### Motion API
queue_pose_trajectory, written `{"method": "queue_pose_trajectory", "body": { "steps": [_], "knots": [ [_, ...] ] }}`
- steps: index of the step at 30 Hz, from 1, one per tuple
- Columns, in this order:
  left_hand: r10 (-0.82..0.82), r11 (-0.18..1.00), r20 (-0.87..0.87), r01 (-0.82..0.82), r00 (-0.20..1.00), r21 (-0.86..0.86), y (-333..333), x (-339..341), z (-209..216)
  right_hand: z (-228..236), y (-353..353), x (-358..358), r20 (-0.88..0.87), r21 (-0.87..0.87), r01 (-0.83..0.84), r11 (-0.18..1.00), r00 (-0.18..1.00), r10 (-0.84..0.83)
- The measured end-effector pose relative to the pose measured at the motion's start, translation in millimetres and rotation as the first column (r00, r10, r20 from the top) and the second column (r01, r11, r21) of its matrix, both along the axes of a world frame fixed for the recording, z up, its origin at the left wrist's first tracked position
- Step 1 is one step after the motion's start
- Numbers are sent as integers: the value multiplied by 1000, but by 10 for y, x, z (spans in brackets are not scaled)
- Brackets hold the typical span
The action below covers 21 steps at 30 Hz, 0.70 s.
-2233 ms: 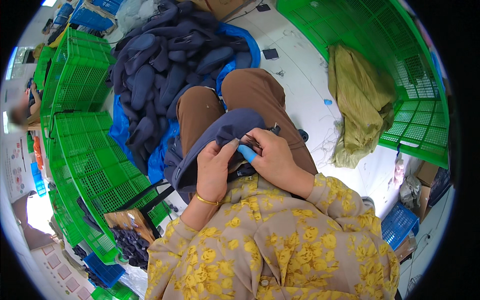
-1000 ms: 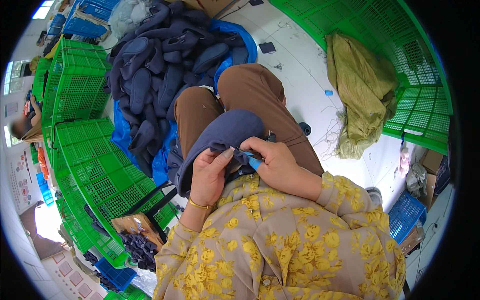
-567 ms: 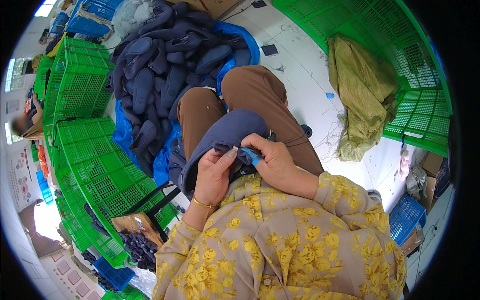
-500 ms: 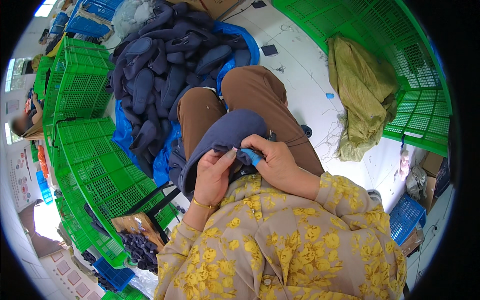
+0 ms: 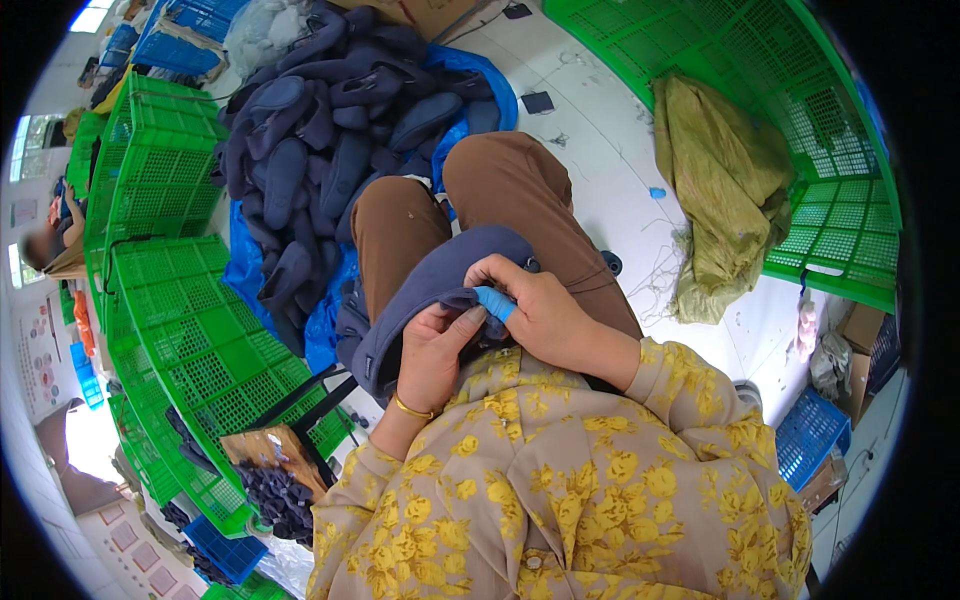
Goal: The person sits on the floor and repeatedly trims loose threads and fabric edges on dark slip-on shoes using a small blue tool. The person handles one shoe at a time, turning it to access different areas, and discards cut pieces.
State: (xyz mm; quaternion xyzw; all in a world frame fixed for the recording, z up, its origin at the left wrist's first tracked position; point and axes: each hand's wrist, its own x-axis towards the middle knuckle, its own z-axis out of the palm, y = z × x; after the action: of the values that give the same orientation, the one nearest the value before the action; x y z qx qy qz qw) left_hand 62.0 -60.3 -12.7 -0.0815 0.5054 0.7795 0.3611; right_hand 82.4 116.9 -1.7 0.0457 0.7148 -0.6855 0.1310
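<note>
A navy fabric slipper (image 5: pixel 408 292) lies across my lap, its rounded end pointing up and to the right. My left hand (image 5: pixel 430 358) is closed on the slipper's near edge, thumb pressed at the rim. My right hand (image 5: pixel 545 318), with blue tape (image 5: pixel 496 302) round a finger, pinches the same edge close beside the left thumb. Fingertips of both hands nearly meet there, partly hidden by the fabric. A small tag shows at the slipper's lower left end. Beyond my knees, many similar slippers (image 5: pixel 335 165) are heaped on blue sheeting (image 5: pixel 490 75).
Green crates (image 5: pixel 195 330) stand along my left, and more green crates (image 5: pixel 835 215) at the far right. An olive woven sack (image 5: pixel 715 190) lies against those. A small wooden board (image 5: pixel 268 455) sits by my left elbow. At lower right is a blue basket (image 5: pixel 812 435).
The slipper has tipped slightly, bringing its side and tag into view. Both hands have shifted a little along its edge, still gripping it.
</note>
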Motion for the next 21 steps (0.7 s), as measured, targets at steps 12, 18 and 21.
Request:
{"method": "queue_pose_trajectory", "body": {
  "steps": [12, 18, 21],
  "knots": [
    [-78, 984, -51, 69, 996, -167, 30, 7, 67, 11, 19, -168, -359, -131, 379, 916, 843, -400],
    [-77, 984, -76, 63, 994, -167, 47, -52, 286, 545, 1172, -188, 246, -660, 562, 499, 789, -563],
    [-62, 968, -75, 41, 995, -249, 35, -50, 336, 770, 2312, -48, 7, -779, 433, 453, 729, -685]
  ]
}}
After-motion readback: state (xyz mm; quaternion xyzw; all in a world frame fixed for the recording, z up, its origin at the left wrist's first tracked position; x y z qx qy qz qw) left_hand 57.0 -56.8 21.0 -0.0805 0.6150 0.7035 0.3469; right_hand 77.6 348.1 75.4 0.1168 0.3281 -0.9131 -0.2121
